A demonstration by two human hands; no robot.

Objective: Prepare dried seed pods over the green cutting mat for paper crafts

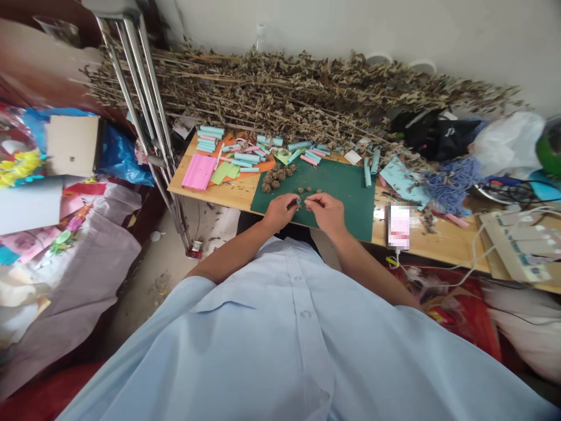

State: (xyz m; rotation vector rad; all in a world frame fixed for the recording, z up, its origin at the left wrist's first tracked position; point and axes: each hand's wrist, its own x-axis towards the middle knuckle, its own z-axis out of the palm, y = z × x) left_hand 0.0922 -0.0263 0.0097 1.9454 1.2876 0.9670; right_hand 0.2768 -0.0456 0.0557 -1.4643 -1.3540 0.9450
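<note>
Near the front edge of the green mat (pixel 350 210), both my hands work close together. My left hand (pixel 279 213) is closed, its thumb and fingertips pinched on something too small to make out. A short gap away, my right hand (pixel 328 215) pinches at the side facing the left hand; what its fingertips hold cannot be made out either. Just beyond the hands, several small brown balls (pixel 308 189) lie in a loose row. A heap of larger rough brown balls (pixel 272 178) sits behind my left hand.
Dried leafy stalks (pixel 280 93) are piled along the back. Blue paper rolls (pixel 248 158) and pink paper (pixel 199 171) lie at left. A phone (pixel 398 227), blue yarn (pixel 453 181) and a power strip (pixel 515 242) are at right. Metal crutches (pixel 142 88) stand at the table's left end.
</note>
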